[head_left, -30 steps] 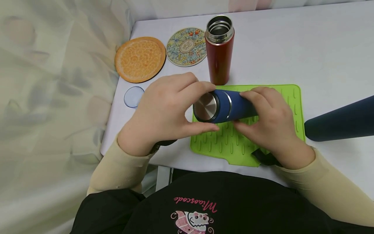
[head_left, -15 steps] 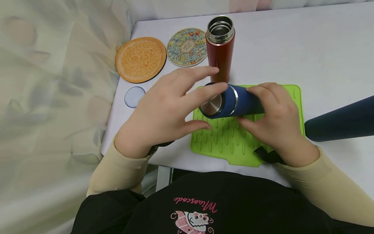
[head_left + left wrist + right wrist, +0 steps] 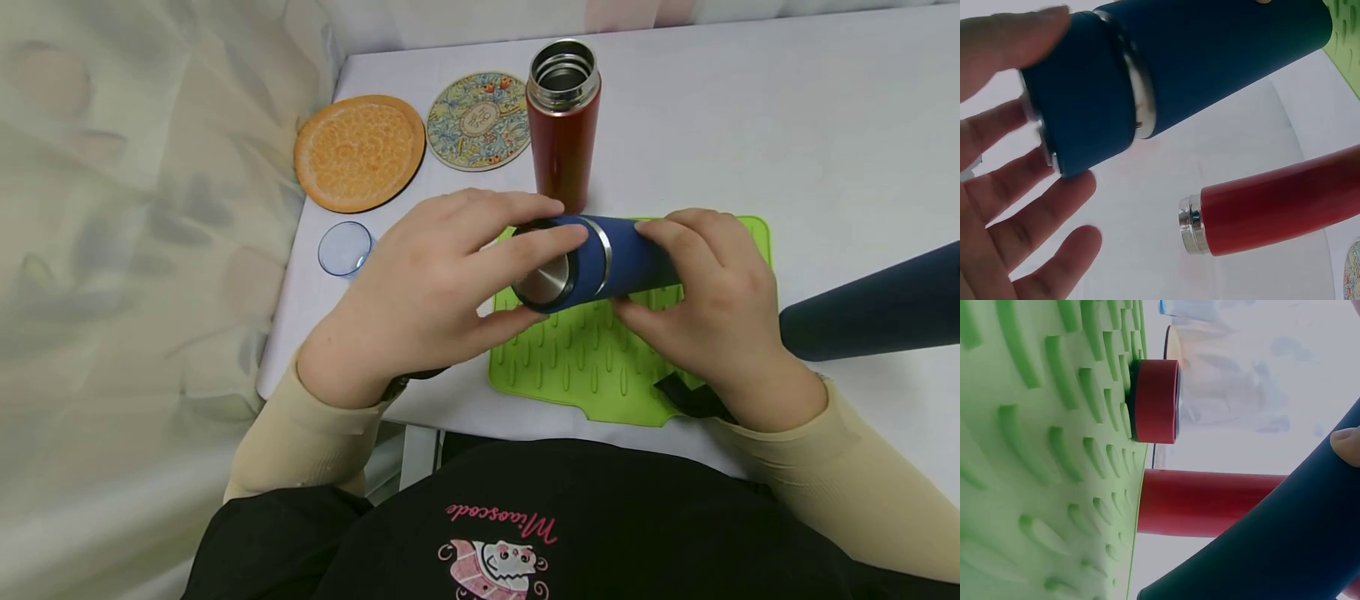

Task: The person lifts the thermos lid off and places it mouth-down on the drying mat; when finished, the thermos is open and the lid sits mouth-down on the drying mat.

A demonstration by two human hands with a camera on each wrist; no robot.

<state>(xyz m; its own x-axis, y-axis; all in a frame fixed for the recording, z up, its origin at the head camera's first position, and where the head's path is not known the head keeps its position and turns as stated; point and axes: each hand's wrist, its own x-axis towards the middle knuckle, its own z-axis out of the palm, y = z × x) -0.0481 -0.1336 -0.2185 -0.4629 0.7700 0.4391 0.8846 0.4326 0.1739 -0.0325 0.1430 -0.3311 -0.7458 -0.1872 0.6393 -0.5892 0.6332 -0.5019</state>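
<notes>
A blue thermos (image 3: 633, 254) with a steel ring is held tilted over the green mat (image 3: 596, 379), its lid (image 3: 546, 282) with a steel end pointing left. My right hand (image 3: 712, 292) grips the body, thumb below and fingers above. Around the lid lies my left hand (image 3: 435, 279), thumb on the near side and fingers spread over the top and far side. In the left wrist view, the lid (image 3: 1079, 94) sits on the body with the thumb and fingertips at its edge. A red lid (image 3: 1157, 401) stands on the mat in the right wrist view, hidden in the head view.
An uncapped red thermos (image 3: 564, 142) stands behind the mat. At the back left lie an orange round mat (image 3: 360, 154) and a patterned round mat (image 3: 478, 121), with a small clear blue disc (image 3: 345, 248) nearer. A dark tapered object (image 3: 870, 304) is at the right.
The blue thermos has moved slightly right and away. My left hand lifted its fingers and thumb off the lid, then closed around it again. My right hand kept its grip.
</notes>
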